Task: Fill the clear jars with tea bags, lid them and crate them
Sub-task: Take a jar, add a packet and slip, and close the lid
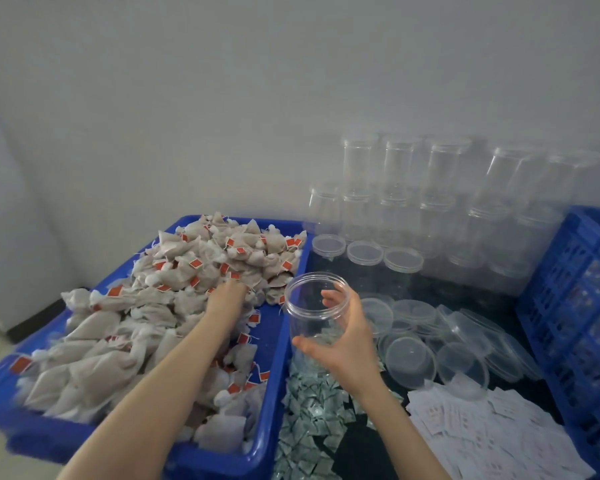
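The right hand [343, 336] grips an open clear jar [314, 313]; the left hand [226, 295] digs into the tea bags [174, 292], fingers seemingly curled, partly hidden.

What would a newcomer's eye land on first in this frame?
Most likely the blue tray at left, heaped with tea bags bearing red tags, where the left hand reaches into the pile. Next, the open clear jar gripped by the right hand at centre. Behind it, stacked empty jars line the wall, with loose clear lids lying in front of them.
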`<state>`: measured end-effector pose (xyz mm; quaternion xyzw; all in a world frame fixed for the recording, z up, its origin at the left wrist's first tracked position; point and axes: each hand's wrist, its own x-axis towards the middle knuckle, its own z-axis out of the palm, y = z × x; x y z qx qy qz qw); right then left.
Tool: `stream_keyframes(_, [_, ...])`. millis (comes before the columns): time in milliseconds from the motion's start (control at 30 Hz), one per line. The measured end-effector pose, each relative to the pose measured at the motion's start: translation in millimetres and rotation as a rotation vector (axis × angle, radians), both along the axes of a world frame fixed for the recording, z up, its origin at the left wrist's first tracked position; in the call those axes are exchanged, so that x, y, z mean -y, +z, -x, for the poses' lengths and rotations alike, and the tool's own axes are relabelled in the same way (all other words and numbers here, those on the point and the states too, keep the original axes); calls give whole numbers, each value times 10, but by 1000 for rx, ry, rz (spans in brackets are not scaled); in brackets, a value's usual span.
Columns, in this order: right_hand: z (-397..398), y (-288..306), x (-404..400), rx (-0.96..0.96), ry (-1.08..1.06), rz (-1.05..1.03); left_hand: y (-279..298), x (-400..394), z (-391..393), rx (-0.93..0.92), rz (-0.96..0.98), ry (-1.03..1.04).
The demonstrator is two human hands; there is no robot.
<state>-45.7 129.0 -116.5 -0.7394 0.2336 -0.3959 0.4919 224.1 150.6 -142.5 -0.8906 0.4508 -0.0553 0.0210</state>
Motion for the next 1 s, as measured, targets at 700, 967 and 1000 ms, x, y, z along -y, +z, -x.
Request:
stream_keyframes(700, [-58,-170,24,-76,32,-45,964,-179,424,-798,781,-83])
stream_keyframes(967, [-83,-205,35,-78,44,-36,1484,-237,706,-1044,1054,-194])
stream_keyframes(1000, [-89,-205,32,-79,48,-35,1541,-254,758,-1078,1064,-232])
